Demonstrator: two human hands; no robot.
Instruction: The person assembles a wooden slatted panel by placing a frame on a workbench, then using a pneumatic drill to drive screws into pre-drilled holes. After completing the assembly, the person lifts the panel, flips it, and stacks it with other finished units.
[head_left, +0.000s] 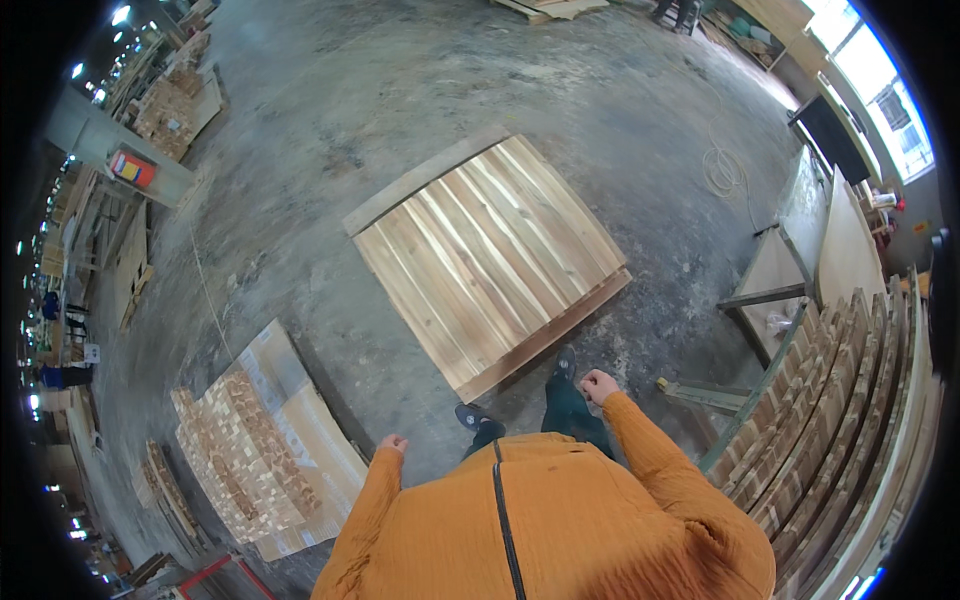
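Observation:
A stack of striped wooden panels (495,262), made of glued light and dark strips, lies low on the floor just ahead of my feet. My right hand (600,386) hangs by my right side, fingers curled closed, with nothing seen in it. It is nearest the panel stack's near right corner but apart from it. On the other side, my left hand (394,443) hangs beside my body, its fingers also curled in with no object visible. Neither hand touches anything. The sleeves of my orange jacket (560,510) cover both arms.
Small wooden blocks (245,455) lie on a cardboard sheet (310,405) to the left. At right, long wooden boards (830,400) lean in a row by a metal frame (765,295). A coiled hose (724,170) lies on the floor; a fire extinguisher (132,168) hangs on a pillar.

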